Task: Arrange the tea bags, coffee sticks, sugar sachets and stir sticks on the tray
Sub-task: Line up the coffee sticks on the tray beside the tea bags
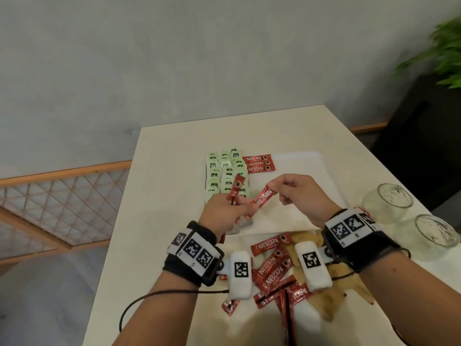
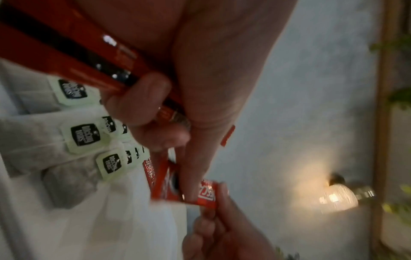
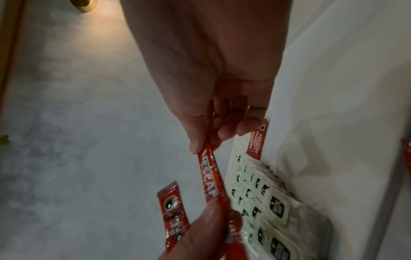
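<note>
Green-tagged tea bags are laid in overlapping rows on the left part of the white tray; dark tag logos are seen in the left wrist view, wording blurred. Just right of them, three red coffee sticks printed "NESCAFE CLASSIC" are stacked flat on the tray. A bundle of red sticks is gripped by the left hand, fingers curled round it, above the tray's near-left part. One stick marked "NESCAFE" is pinched at its far end by the right hand, thumb and fingertips closed on it; its near end is held in the left hand too. Nearer the person, off the tray, a loose pile of "NESCAFE CLASSIC" sticks is spread on the table, with brown sachets partly under and right of it. Two clear glass jars are lying on the table at far right; contents cannot be told.
</note>
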